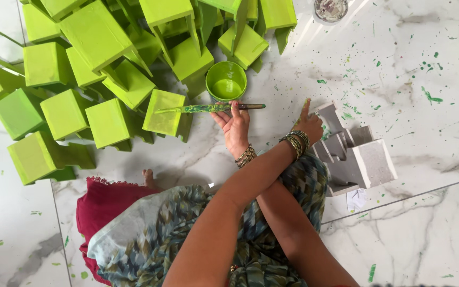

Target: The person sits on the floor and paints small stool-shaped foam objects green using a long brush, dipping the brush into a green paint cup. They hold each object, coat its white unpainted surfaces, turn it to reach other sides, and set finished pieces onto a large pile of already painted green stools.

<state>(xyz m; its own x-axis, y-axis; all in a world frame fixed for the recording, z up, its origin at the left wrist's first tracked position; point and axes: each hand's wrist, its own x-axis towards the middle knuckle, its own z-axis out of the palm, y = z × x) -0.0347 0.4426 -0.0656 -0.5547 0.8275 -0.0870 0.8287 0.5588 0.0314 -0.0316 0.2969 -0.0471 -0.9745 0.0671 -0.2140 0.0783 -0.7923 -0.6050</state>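
Arms are crossed in my feed. Right hand (235, 126) reaches across to the left and is closed around a paintbrush (211, 108), palm up, thumb over the handle. The brush lies level, smeared green, its bristle end pointing left at a green-painted block (164, 112). A green paint bowl (226, 81) sits just beyond the brush on the far side, wet paint inside.

Left hand (309, 125) goes to the right, with bangles on the wrist and the index finger stretched out toward the far side. It sits against the left edge of a grey unpainted piece (357, 157) on the marble floor (426, 133). I cannot tell whether it grips the piece or only rests there (the other fingers are hidden).

A pile of green-painted pieces (96, 64) fills the far left. Green specks dot the floor on the right. 1 small round tin (331, 9) sits at the far edge. A patterned garment (187, 234) is near the camera.
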